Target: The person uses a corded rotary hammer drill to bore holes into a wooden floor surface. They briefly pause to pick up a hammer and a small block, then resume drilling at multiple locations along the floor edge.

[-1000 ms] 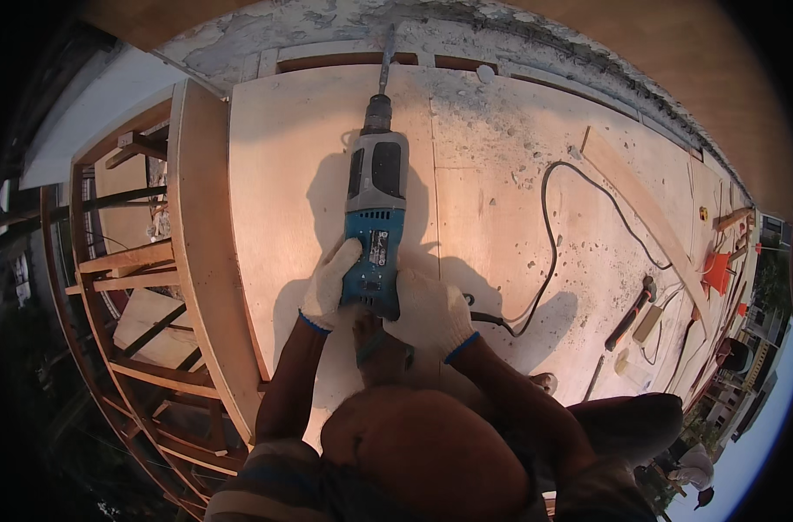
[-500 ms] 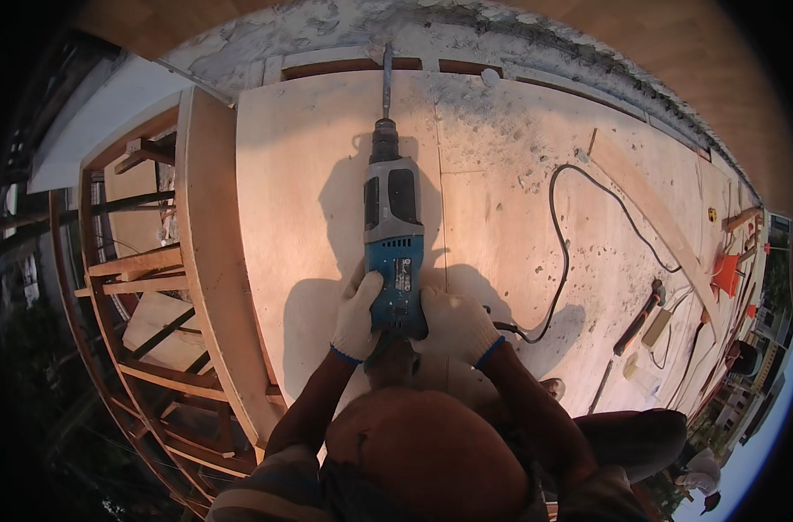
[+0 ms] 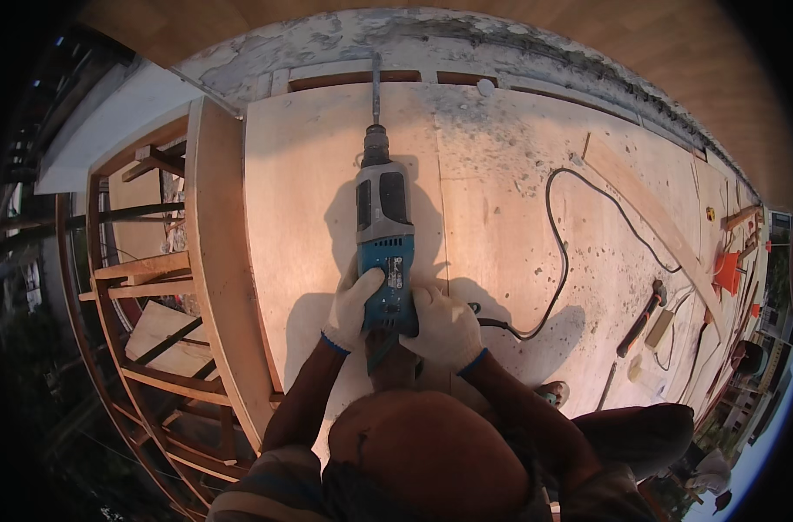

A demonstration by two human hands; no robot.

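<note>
A blue and grey rotary hammer (image 3: 385, 252) lies lengthwise in front of me, its long metal bit (image 3: 376, 91) pointing away. The bit's far end reaches the rough plastered wall (image 3: 327, 39), above a slot in the boards. My left hand (image 3: 353, 304), in a white knit glove with a blue cuff, grips the left side of the tool's body, thumb on top. On the right rear of the housing my gloved right hand (image 3: 443, 326) is closed; its fingers under the tool are hidden. A black power cord (image 3: 549, 287) loops out to the right.
Crumbled debris (image 3: 492, 130) litters the plywood floor (image 3: 301, 174). On the right are a loose plank (image 3: 649, 217), a hammer (image 3: 642, 319) and an orange-red object (image 3: 726, 271). Wooden framing (image 3: 161, 277) stands beyond the upright board (image 3: 220, 252) at left. Another person (image 3: 708, 472) is at lower right.
The rotary hammer's front has swung a little left, taking the bit's tip left along the wall. Both hands have shifted slightly left with it and keep their hold.
</note>
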